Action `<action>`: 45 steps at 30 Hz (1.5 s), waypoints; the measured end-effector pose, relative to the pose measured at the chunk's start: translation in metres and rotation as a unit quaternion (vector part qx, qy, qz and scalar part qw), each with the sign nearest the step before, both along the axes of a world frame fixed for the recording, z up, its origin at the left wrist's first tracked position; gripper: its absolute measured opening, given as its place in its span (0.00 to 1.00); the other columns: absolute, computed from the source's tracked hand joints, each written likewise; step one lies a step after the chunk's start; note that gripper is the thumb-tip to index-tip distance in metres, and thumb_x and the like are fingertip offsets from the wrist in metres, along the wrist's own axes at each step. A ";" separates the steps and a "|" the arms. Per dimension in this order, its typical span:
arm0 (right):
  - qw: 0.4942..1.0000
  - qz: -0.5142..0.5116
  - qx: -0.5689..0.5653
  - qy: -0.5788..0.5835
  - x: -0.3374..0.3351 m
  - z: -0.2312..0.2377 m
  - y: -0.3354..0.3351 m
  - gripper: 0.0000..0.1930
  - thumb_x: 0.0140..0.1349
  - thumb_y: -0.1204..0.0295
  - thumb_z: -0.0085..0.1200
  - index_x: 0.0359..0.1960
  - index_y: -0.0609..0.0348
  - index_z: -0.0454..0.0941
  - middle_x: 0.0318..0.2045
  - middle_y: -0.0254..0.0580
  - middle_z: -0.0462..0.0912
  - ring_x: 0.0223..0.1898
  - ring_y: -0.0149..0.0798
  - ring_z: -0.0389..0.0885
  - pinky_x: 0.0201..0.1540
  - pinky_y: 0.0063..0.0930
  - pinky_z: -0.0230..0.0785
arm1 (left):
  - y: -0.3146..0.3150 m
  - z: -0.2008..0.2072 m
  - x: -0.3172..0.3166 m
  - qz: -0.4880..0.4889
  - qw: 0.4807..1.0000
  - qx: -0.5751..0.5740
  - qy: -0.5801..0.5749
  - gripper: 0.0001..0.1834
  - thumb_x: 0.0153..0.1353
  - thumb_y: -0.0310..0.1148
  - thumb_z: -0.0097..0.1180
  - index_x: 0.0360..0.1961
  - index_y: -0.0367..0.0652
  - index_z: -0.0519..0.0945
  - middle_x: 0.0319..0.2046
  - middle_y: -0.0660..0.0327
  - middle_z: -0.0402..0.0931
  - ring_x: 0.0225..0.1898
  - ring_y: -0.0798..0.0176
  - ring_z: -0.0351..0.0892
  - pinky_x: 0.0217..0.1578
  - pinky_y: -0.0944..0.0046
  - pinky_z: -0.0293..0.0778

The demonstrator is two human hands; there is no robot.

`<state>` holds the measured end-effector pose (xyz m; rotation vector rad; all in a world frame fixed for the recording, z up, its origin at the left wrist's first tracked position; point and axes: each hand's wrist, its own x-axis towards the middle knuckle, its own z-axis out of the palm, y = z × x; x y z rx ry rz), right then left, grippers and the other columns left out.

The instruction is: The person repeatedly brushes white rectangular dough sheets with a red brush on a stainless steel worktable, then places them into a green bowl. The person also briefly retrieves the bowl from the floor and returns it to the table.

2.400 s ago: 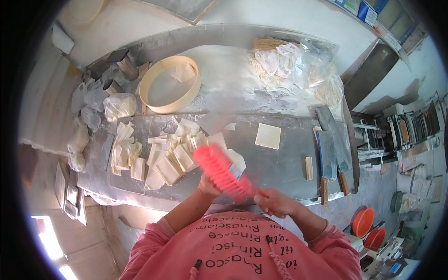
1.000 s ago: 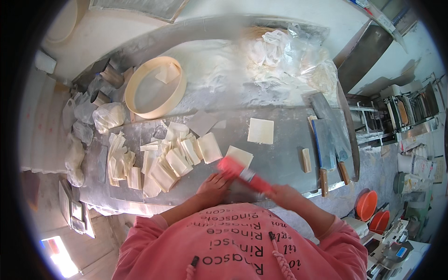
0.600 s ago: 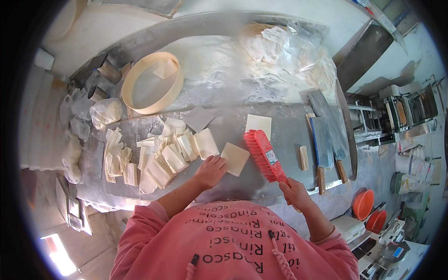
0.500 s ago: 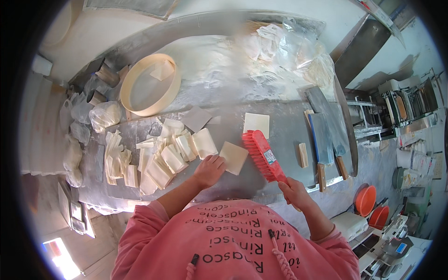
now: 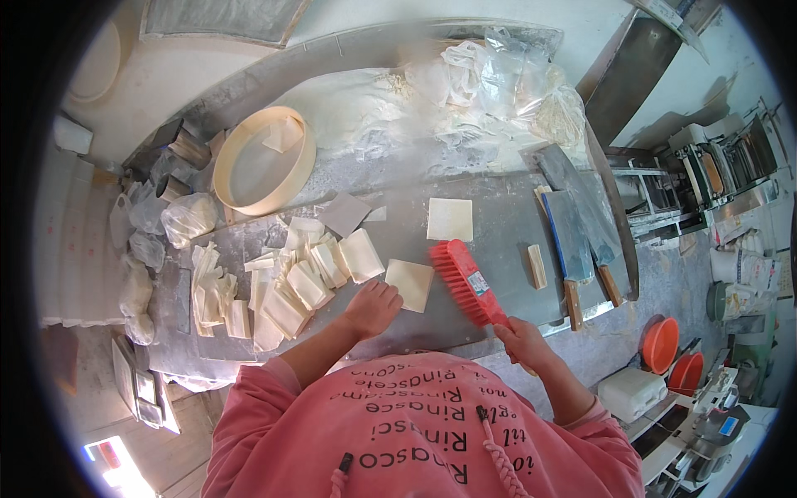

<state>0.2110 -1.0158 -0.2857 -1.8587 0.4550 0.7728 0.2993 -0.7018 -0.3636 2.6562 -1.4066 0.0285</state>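
Head cam, L of worn pair, wide fisheye, looks steeply down & fwd: pink top (image 5: 415, 432) close at btm ctr, worktable (image 5: 498, 286) near, mid-frame, wall (image 5: 353, 12) farther off, upper edge; straight lines bow twd dark rim.

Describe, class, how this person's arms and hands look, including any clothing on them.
The left hand and right hand are bare, with no gloves showing. Plain pink sleeves end partway along the forearms, leaving the wrists uncovered. They belong to a pink sweatshirt with dark lettering and braided pink drawstrings with dark tips.
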 end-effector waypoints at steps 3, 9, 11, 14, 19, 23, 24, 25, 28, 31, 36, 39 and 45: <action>1.000 -0.012 0.004 -0.006 -0.001 0.004 -0.002 0.18 0.64 0.58 0.47 0.29 0.63 0.71 0.15 0.33 0.67 0.14 0.27 0.65 0.15 0.24 0.61 | -0.005 0.004 0.000 0.070 0.994 -0.085 -0.012 0.07 0.50 0.29 0.47 0.32 0.42 0.70 0.32 0.57 0.71 0.39 0.54 0.71 0.42 0.56 0.66; 0.999 -0.037 0.001 -0.017 0.003 0.011 -0.005 0.17 0.64 0.59 0.47 0.28 0.62 0.70 0.15 0.33 0.67 0.14 0.26 0.65 0.15 0.23 0.60 | -0.026 0.028 0.016 0.319 0.843 -0.352 0.251 0.05 0.63 0.28 0.42 0.37 0.38 0.66 0.28 0.51 0.73 0.31 0.46 0.74 0.33 0.57 0.70; 0.999 -0.040 -0.003 -0.025 0.004 0.012 -0.005 0.17 0.64 0.59 0.47 0.27 0.62 0.70 0.15 0.33 0.68 0.14 0.26 0.65 0.15 0.23 0.60 | -0.029 0.031 0.019 0.330 0.833 -0.387 0.220 0.06 0.66 0.30 0.40 0.36 0.38 0.66 0.26 0.51 0.73 0.28 0.49 0.76 0.30 0.59 0.71; 0.999 -0.036 -0.004 -0.035 0.004 0.012 -0.008 0.17 0.64 0.59 0.47 0.28 0.62 0.70 0.15 0.34 0.69 0.14 0.26 0.67 0.15 0.23 0.61 | -0.029 0.028 0.007 0.364 0.735 -0.464 0.335 0.07 0.64 0.30 0.42 0.33 0.38 0.67 0.25 0.53 0.74 0.28 0.56 0.78 0.29 0.59 0.72; 0.999 0.002 -0.035 -0.032 0.003 0.014 -0.009 0.17 0.64 0.59 0.48 0.29 0.64 0.71 0.15 0.36 0.70 0.14 0.27 0.69 0.16 0.24 0.62 | -0.009 0.014 -0.044 0.449 0.637 -0.382 0.496 0.09 0.63 0.33 0.45 0.32 0.38 0.69 0.27 0.53 0.75 0.26 0.59 0.79 0.27 0.59 0.74; 0.996 0.072 -0.029 -0.035 0.005 0.012 0.011 0.20 0.64 0.57 0.47 0.33 0.66 0.73 0.19 0.43 0.75 0.19 0.35 0.74 0.22 0.31 0.67 | 0.011 0.007 -0.057 0.269 0.941 -0.171 0.111 0.10 0.56 0.32 0.51 0.37 0.39 0.74 0.40 0.54 0.75 0.41 0.51 0.76 0.42 0.54 0.73; 0.992 0.113 -0.039 -0.034 0.007 0.010 0.019 0.20 0.64 0.56 0.46 0.34 0.66 0.73 0.21 0.46 0.77 0.21 0.39 0.76 0.25 0.34 0.68 | 0.013 0.005 -0.057 0.211 0.968 -0.130 0.026 0.11 0.54 0.31 0.52 0.38 0.39 0.75 0.43 0.55 0.74 0.44 0.51 0.75 0.45 0.54 0.72; 0.987 0.146 -0.043 -0.052 0.009 0.008 0.027 0.21 0.64 0.55 0.45 0.35 0.67 0.73 0.23 0.49 0.78 0.23 0.44 0.78 0.27 0.37 0.70 | 0.014 0.005 -0.057 0.178 0.976 -0.125 0.006 0.13 0.53 0.32 0.53 0.40 0.40 0.75 0.44 0.56 0.73 0.47 0.52 0.73 0.47 0.54 0.70; 0.920 0.360 -0.064 -0.143 0.018 0.004 0.043 0.23 0.64 0.54 0.42 0.39 0.66 0.74 0.30 0.56 0.80 0.31 0.56 0.79 0.36 0.45 0.69 | 0.012 0.004 -0.055 0.147 0.986 -0.072 0.012 0.17 0.51 0.32 0.54 0.43 0.40 0.75 0.48 0.56 0.71 0.53 0.54 0.69 0.51 0.55 0.66; 0.977 0.162 -0.117 -0.072 0.025 0.008 0.033 0.22 0.64 0.56 0.40 0.39 0.65 0.74 0.31 0.57 0.80 0.34 0.58 0.79 0.38 0.46 0.69 | 0.010 0.006 -0.052 0.129 0.986 -0.109 -0.007 0.16 0.50 0.32 0.54 0.41 0.40 0.75 0.46 0.56 0.71 0.51 0.53 0.69 0.51 0.56 0.66; 0.994 0.083 -0.065 0.027 0.018 0.014 0.013 0.20 0.63 0.57 0.46 0.37 0.67 0.74 0.20 0.50 0.77 0.20 0.42 0.77 0.23 0.35 0.69 | 0.009 0.003 -0.036 0.097 0.991 -0.083 0.045 0.11 0.48 0.31 0.53 0.34 0.42 0.74 0.38 0.57 0.71 0.44 0.54 0.70 0.47 0.54 0.65; 0.994 0.098 -0.042 0.009 0.012 0.007 0.021 0.21 0.64 0.56 0.45 0.35 0.68 0.73 0.19 0.46 0.75 0.16 0.38 0.75 0.20 0.33 0.67 | 0.005 -0.004 -0.027 0.060 0.996 -0.039 0.051 0.08 0.46 0.31 0.52 0.29 0.43 0.72 0.32 0.58 0.70 0.40 0.55 0.70 0.46 0.55 0.64; 0.990 0.105 -0.093 0.003 0.015 0.004 0.013 0.21 0.64 0.55 0.45 0.34 0.68 0.73 0.20 0.48 0.76 0.17 0.40 0.76 0.21 0.34 0.68 | 0.042 0.014 -0.046 0.074 0.997 -0.026 0.026 0.07 0.46 0.29 0.51 0.29 0.43 0.72 0.33 0.58 0.70 0.39 0.55 0.69 0.47 0.56 0.64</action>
